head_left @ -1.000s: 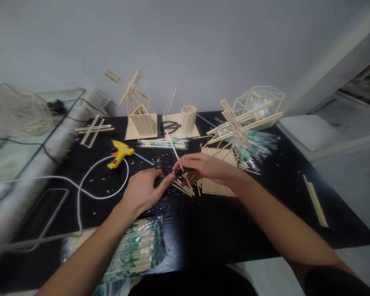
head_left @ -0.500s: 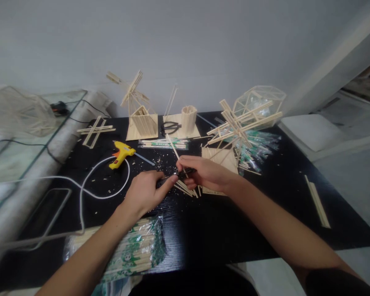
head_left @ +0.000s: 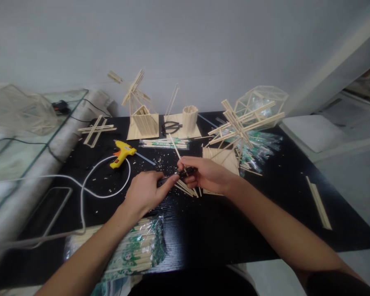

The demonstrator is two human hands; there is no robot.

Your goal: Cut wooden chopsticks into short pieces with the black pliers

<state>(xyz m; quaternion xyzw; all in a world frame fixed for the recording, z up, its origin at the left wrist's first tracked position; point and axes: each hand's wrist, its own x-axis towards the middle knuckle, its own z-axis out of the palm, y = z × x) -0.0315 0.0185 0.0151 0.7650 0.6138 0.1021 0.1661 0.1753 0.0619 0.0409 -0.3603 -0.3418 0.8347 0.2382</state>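
Observation:
My left hand (head_left: 144, 189) is closed round a slim dark hand tool (head_left: 165, 181), its thumb stretched along it. The tool's far end reaches my right hand (head_left: 205, 172); whether it is a knife or pliers I cannot make out. Between the fingers of my right hand a thin wooden stick (head_left: 175, 146) is pinched, slanting up and away to the left and crossing the tool. Below both hands, loose wooden sticks (head_left: 185, 188) lie on the black table (head_left: 203, 230). Just beyond the right hand stands a windmill-like stick model (head_left: 239, 129) on a square base.
A yellow glue gun (head_left: 122, 154) with a looping white cable (head_left: 95, 196) lies left. At the back stand another stick windmill (head_left: 144, 121), a stick cylinder (head_left: 190, 119) and black snips (head_left: 172, 127). A bag of chopsticks (head_left: 135, 246) lies in front; two sticks (head_left: 319, 203) lie right.
The hands, the tool and the stick keep nearly the same position. The whole view has shifted very slightly.

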